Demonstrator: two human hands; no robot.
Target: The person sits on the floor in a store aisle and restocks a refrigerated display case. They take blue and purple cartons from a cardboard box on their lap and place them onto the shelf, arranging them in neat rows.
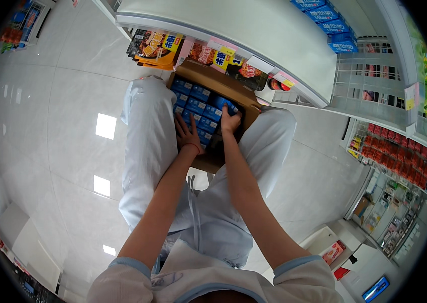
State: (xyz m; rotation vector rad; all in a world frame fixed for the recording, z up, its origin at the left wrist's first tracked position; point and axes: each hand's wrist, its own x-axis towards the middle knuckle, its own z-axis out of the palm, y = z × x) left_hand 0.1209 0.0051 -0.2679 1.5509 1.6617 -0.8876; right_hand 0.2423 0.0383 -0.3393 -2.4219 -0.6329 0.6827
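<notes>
Between my knees stands an open cardboard box [216, 77] packed with small blue drink cartons [194, 105] in rows. My left hand [188, 135] lies with fingers spread on the cartons at the box's near left; a red cord circles its wrist. At the right side of the box, my right hand [230, 121] grips a blue carton [220, 102], which sits at an angle to its neighbours. A dark gap shows at the near right of the box. The undersides of the cartons are hidden.
Just beyond the box is a white shelf [193, 15] with several blue multipacks [332, 25] at its right end. Below that shelf are food packages in black and orange [158, 48]. A rack of red packets [395, 151] stands to the right. Pale tiled floor [72, 111] lies to the left.
</notes>
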